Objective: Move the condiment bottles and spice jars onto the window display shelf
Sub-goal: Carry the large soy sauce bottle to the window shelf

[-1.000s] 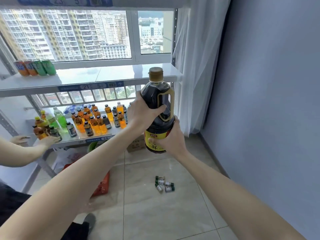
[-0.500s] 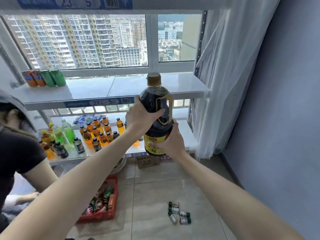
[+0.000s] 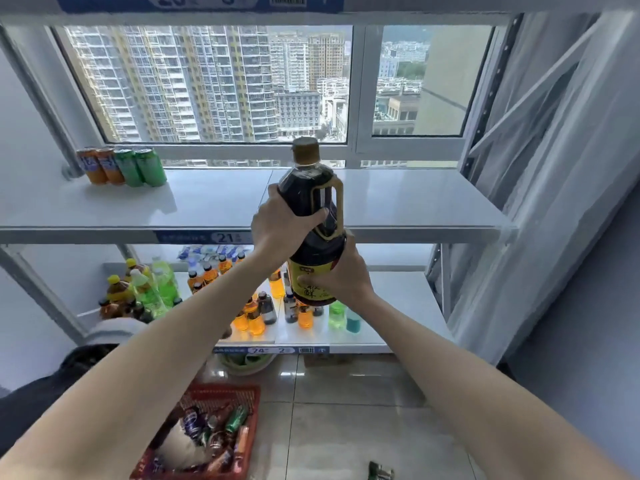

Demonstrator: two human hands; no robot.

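I hold a large dark soy sauce bottle (image 3: 313, 199) with a tan cap, a side handle and a yellow label, upright in front of the white window shelf (image 3: 398, 202). My left hand (image 3: 277, 225) wraps its upper body from the left. My right hand (image 3: 341, 277) grips its lower part, over the label. The bottle's base hangs below the shelf's front edge. Small spice jars (image 3: 381, 473) lie on the floor at the bottom edge.
Several orange and green cans (image 3: 121, 166) stand at the shelf's left end. The lower shelf (image 3: 408, 299) carries many drink bottles. A red basket (image 3: 207, 434) of cans sits on the tile floor. Another person (image 3: 52, 379) crouches at lower left. A white curtain (image 3: 540, 168) hangs on the right.
The shelf has come closer and larger in view. The bottle, still in both hands, is now higher against the window shelf. The other person has sunk lower at the left.
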